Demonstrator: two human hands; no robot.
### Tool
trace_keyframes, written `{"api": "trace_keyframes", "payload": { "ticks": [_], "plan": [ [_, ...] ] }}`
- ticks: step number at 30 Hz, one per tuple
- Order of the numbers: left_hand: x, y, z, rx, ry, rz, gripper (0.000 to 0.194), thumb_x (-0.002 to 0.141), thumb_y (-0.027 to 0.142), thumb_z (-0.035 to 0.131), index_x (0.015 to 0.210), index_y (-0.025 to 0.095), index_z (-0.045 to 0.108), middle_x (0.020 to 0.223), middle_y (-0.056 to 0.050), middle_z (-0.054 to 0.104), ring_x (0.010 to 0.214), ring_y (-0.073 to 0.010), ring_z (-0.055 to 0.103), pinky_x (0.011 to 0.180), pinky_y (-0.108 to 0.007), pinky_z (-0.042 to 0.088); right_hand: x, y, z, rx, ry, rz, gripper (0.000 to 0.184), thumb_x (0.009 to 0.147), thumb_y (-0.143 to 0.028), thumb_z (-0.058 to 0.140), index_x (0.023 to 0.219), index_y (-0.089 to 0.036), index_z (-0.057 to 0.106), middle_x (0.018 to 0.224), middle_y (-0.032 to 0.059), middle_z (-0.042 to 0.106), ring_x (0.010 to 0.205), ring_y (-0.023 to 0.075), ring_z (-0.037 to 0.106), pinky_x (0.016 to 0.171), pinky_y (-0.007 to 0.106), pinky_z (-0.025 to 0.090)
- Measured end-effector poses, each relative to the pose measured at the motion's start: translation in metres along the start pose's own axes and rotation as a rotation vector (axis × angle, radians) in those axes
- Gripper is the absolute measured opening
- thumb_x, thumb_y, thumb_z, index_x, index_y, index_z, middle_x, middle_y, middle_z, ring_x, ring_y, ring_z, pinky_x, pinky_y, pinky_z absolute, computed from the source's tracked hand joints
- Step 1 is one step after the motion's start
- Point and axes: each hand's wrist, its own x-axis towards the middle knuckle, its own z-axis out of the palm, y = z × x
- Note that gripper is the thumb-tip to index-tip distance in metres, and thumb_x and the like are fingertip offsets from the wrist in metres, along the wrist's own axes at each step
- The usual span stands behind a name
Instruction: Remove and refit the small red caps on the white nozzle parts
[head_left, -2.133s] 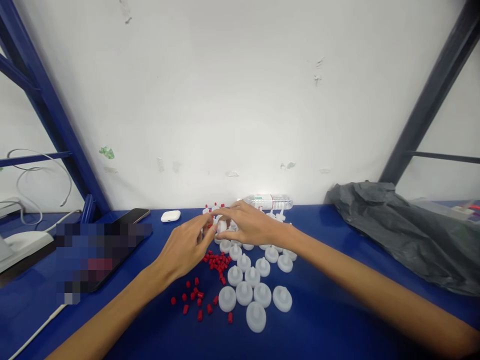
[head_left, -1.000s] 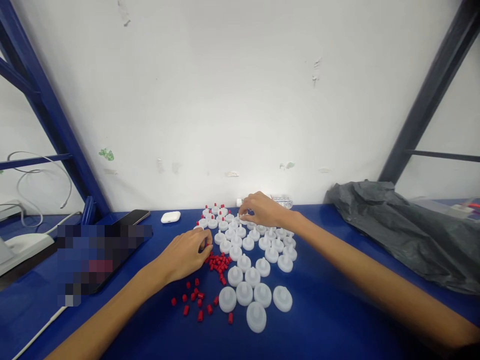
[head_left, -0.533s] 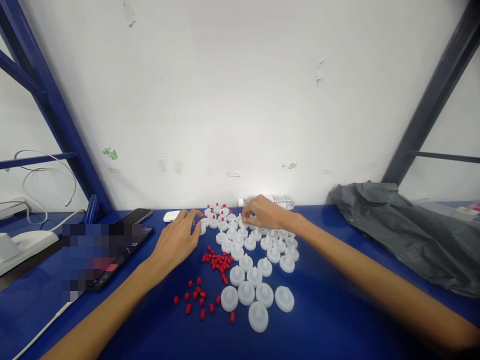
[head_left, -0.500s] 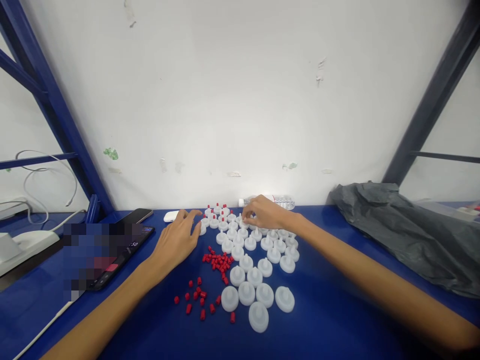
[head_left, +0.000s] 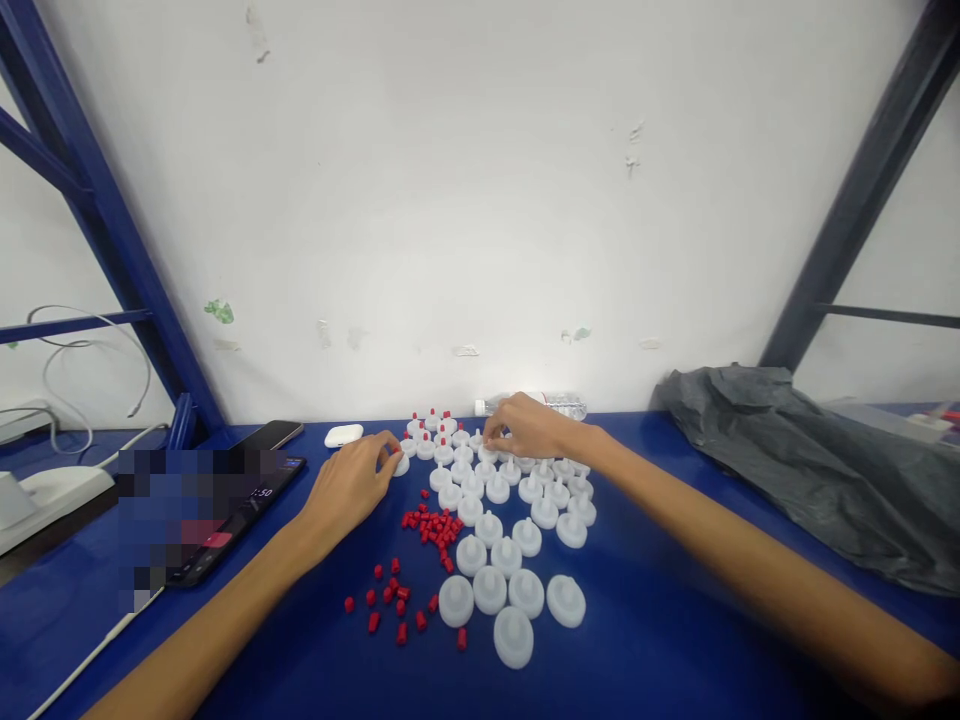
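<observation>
Many white plastic nozzle lids stand on the blue table, spreading from the back toward me. Several at the back left carry small red caps on their spouts. Loose red caps lie in a pile left of the lids, with others scattered nearer to me. At the left edge of the group, my left hand is closed, thumb and fingers at the red cap on a white lid. My right hand reaches in among the back lids, its fingertips pinched at a lid's spout; the fingers partly hide it.
A white earbud case lies behind my left hand. Two phones are at the left, by a white cable and a power strip. A clear bottle lies along the wall; a grey plastic bag covers the right side.
My left fingers, spread apart beside the leftmost lid before, have closed around its red cap. My right hand stays at almost the same place. The view has shifted slightly.
</observation>
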Motion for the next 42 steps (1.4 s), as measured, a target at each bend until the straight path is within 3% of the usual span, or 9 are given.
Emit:
{"api": "trace_keyframes", "payload": {
  "ticks": [6, 13, 17, 21, 24, 28, 32, 36, 42],
  "plan": [
    [-0.004, 0.014, -0.005, -0.219, 0.039, 0.033, 0.027, 0.095, 0.041, 0.046, 0.102, 0.022, 0.064, 0.085, 0.000, 0.074, 0.063, -0.0176, 0.066, 0.064, -0.028, 0.046, 0.000, -0.005, -0.006, 0.037, 0.061, 0.004, 0.021, 0.095, -0.033, 0.059, 0.100, -0.020, 0.074, 0.092, 0.0054, 0.077, 0.085, 0.0214, 0.069, 0.078, 0.033, 0.046],
    [-0.015, 0.032, -0.010, -0.551, 0.022, 0.066, 0.034, 0.093, 0.050, 0.055, 0.107, 0.022, 0.068, 0.080, 0.000, 0.074, 0.061, -0.0167, 0.069, 0.060, -0.026, 0.049, 0.004, -0.045, -0.013, 0.218, 0.124, -0.108, 0.061, 0.089, -0.059, 0.062, 0.138, -0.023, 0.054, 0.128, 0.0082, 0.067, 0.106, 0.0227, 0.066, 0.090, 0.035, 0.047],
    [-0.015, 0.030, -0.006, -0.387, 0.060, 0.117, 0.034, 0.094, 0.048, 0.053, 0.111, 0.023, 0.069, 0.078, -0.001, 0.074, 0.060, -0.0168, 0.065, 0.060, -0.027, 0.047, 0.007, -0.059, -0.010, 0.171, 0.140, -0.141, 0.038, 0.096, -0.044, 0.058, 0.126, -0.021, 0.065, 0.105, 0.0073, 0.076, 0.091, 0.0209, 0.069, 0.089, 0.036, 0.045],
    [-0.013, 0.024, 0.000, -0.109, 0.086, 0.288, 0.034, 0.099, 0.044, 0.045, 0.110, 0.023, 0.068, 0.101, -0.006, 0.072, 0.075, -0.0182, 0.064, 0.066, -0.028, 0.043, 0.008, -0.062, -0.011, 0.132, 0.160, -0.094, 0.042, 0.093, -0.050, 0.062, 0.121, -0.020, 0.069, 0.087, 0.0071, 0.076, 0.088, 0.0228, 0.068, 0.085, 0.035, 0.045],
    [-0.015, 0.026, 0.001, -0.031, 0.047, 0.343, 0.038, 0.103, 0.040, 0.034, 0.099, 0.022, 0.066, 0.095, -0.005, 0.069, 0.077, -0.0184, 0.062, 0.065, -0.028, 0.038, 0.010, -0.062, -0.010, 0.079, 0.139, -0.179, 0.040, 0.092, -0.048, 0.064, 0.118, -0.019, 0.070, 0.086, 0.0054, 0.076, 0.088, 0.0217, 0.067, 0.095, 0.038, 0.040],
    [-0.020, 0.038, -0.003, -0.151, 0.035, 0.252, 0.042, 0.102, 0.041, 0.032, 0.074, 0.020, 0.056, 0.072, -0.001, 0.063, 0.066, -0.0163, 0.056, 0.062, -0.029, 0.032, 0.011, -0.045, -0.006, -0.097, 0.177, -0.285, 0.026, 0.097, -0.034, 0.059, 0.117, -0.020, 0.067, 0.097, 0.0055, 0.076, 0.092, 0.0198, 0.066, 0.109, 0.043, 0.027],
    [-0.018, 0.036, -0.011, -0.307, 0.057, 0.108, 0.049, 0.101, 0.046, 0.028, 0.060, 0.021, 0.036, 0.052, 0.003, 0.045, 0.052, -0.0141, 0.042, 0.057, -0.029, 0.029, 0.003, -0.007, -0.008, -0.187, 0.269, -0.101, 0.021, 0.096, -0.016, 0.052, 0.112, -0.021, 0.066, 0.098, 0.0046, 0.076, 0.087, 0.0195, 0.067, 0.109, 0.046, 0.026],
    [-0.010, 0.021, -0.011, -0.091, 0.045, 0.097, 0.039, 0.099, 0.042, 0.035, 0.070, 0.021, 0.051, 0.066, 0.000, 0.056, 0.064, -0.0179, 0.052, 0.062, -0.030, 0.032, -0.003, 0.014, -0.016, -0.158, 0.335, -0.004, 0.013, 0.097, -0.022, 0.055, 0.105, -0.021, 0.065, 0.097, 0.0064, 0.075, 0.087, 0.0218, 0.066, 0.103, 0.046, 0.031],
    [-0.008, 0.012, 0.004, 0.005, -0.146, 0.139, 0.028, 0.095, 0.032, 0.040, 0.091, 0.024, 0.067, 0.099, -0.005, 0.064, 0.086, -0.0229, 0.062, 0.072, -0.033, 0.042, 0.003, -0.010, -0.010, -0.115, 0.341, -0.053, 0.013, 0.097, -0.030, 0.059, 0.101, -0.021, 0.066, 0.099, 0.0061, 0.073, 0.093, 0.0212, 0.064, 0.102, 0.042, 0.032]
  ]
}}
